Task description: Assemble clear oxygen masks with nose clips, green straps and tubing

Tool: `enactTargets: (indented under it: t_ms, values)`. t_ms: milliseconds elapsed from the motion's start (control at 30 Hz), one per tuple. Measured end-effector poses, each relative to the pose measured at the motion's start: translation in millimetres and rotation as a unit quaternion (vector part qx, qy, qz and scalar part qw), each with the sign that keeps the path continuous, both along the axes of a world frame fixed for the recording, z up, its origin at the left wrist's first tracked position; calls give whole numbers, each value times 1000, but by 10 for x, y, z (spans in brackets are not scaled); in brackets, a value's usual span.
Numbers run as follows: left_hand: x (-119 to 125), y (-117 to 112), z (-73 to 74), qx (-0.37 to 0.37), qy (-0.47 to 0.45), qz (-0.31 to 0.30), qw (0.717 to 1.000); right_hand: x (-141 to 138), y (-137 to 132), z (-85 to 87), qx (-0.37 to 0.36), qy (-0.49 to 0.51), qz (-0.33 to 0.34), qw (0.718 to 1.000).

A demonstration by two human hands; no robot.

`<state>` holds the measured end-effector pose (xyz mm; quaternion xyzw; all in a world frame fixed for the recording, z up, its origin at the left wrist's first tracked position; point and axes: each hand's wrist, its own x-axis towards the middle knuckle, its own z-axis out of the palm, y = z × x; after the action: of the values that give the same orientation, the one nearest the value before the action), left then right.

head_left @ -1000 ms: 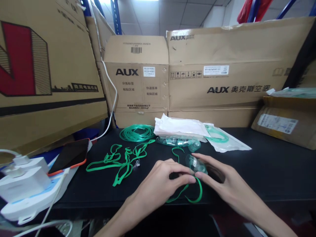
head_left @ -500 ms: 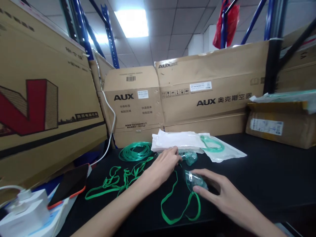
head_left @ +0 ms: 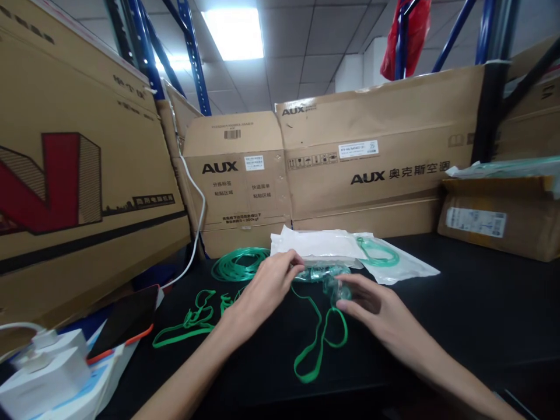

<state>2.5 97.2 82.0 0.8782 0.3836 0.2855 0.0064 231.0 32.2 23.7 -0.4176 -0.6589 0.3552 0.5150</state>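
Observation:
My right hand (head_left: 371, 300) is closed around a small clear, green-tinted oxygen mask (head_left: 336, 290), its thumb and fingers on the mask's right side. A green elastic strap (head_left: 312, 367) hangs from the mask and loops down onto the black table. My left hand (head_left: 273, 277) is closed in a pinch left of the mask, where the strap's other end runs up to its fingertips. Behind the hands lie more clear masks (head_left: 310, 273), partly hidden. More green straps (head_left: 192, 329) lie tangled to the left, partly behind my left forearm.
Coiled green tubing (head_left: 238, 265) lies at the back, beside white packets (head_left: 319, 245), one with tubing showing. Large cartons (head_left: 371, 157) wall the rear. A small open box (head_left: 476, 221) stands right. A phone (head_left: 126, 321) and white chargers (head_left: 52, 373) sit at left.
My left hand has moved left, and the strap end now stretches out from the mask toward it. My right hand has shifted up and left with the mask, which has turned.

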Motion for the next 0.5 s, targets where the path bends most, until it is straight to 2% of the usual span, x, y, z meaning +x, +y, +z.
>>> enactTargets:
  t_ms: [100, 200, 367, 500]
  values:
    - [-46, -81, 118, -2, -69, 21, 997, -70, 92, 46, 21, 53, 3, 998]
    - [-46, -226, 103, -11, -122, 38, 992, -128, 75, 26, 25, 67, 3, 997]
    - [18, -492, -201, -19, -180, 29, 983, -176, -82, -62, -60, 119, 28, 991]
    - [44, -582, -401, -33, -200, -1, 979, -180, -144, -59, -81, 131, 47, 987]
